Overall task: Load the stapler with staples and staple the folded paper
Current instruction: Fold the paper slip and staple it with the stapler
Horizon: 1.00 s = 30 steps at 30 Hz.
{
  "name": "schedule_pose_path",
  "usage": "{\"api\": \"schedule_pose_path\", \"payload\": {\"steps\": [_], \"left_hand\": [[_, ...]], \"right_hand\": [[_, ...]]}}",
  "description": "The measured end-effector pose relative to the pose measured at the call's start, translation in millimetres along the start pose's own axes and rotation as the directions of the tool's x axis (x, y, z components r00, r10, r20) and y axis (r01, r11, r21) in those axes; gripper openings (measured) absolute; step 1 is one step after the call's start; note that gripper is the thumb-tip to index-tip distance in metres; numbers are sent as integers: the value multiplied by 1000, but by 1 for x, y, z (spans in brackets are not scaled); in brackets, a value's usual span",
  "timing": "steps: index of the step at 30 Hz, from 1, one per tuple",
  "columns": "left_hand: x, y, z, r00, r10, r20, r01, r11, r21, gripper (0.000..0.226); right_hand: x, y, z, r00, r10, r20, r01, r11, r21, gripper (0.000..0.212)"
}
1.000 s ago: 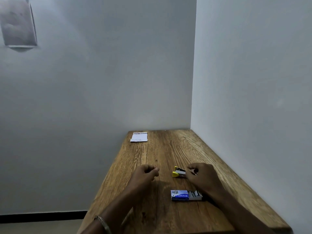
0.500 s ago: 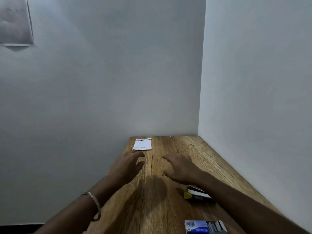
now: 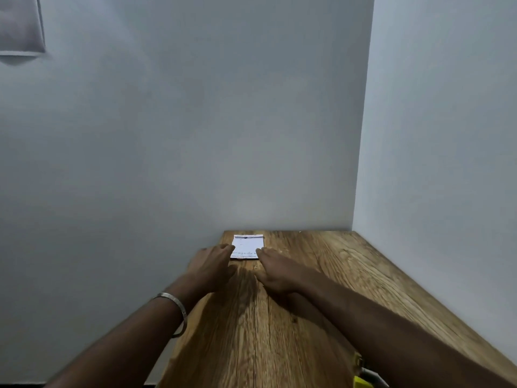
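Wooden tabletop [image 3: 293,331], both hands stretched to the folded paper at its far end.

Small white folded sheet of paper with printed lines [image 3: 248,245] lay flat near the far left corner, against the grey wall [image 3: 195,135]. Left hand [image 3: 211,268] and right hand [image 3: 275,271] lay open, fingers straight, fingertips at the paper's near corners; holding nothing. Thin metal bangle [image 3: 179,309] on left wrist. Yellow stapler [image 3: 363,379] sat at the bottom right edge of view, partly hidden by the right forearm.
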State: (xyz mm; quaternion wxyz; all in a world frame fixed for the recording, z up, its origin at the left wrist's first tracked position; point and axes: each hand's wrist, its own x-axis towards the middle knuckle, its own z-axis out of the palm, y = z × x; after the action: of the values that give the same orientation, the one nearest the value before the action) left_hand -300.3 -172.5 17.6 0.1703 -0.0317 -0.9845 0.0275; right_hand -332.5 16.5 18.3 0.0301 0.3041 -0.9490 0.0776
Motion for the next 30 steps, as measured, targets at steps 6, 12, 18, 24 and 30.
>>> {"api": "schedule_pose_path", "payload": {"steps": [6,12,18,24,30], "left_hand": [[29,-9,28,984,36,176,-41,999,27,54],[41,-13,42,973,66,223,-62,998,-23,52],[35,-9,46,975,72,209,-52,993,-102,49],[11,4,27,976,61,208,-60,998,-15,47],[-30,23,1,977,77,199,-98,990,98,46]], "right_hand": [[36,8,18,997,4,75,-3,1000,-14,69],[42,17,22,987,22,162,-13,998,-54,66],[36,14,18,989,-10,147,13,1000,-23,61],[13,8,12,990,-12,140,15,1000,-18,43],[-32,-6,3,992,-30,122,34,999,-38,44]]}}
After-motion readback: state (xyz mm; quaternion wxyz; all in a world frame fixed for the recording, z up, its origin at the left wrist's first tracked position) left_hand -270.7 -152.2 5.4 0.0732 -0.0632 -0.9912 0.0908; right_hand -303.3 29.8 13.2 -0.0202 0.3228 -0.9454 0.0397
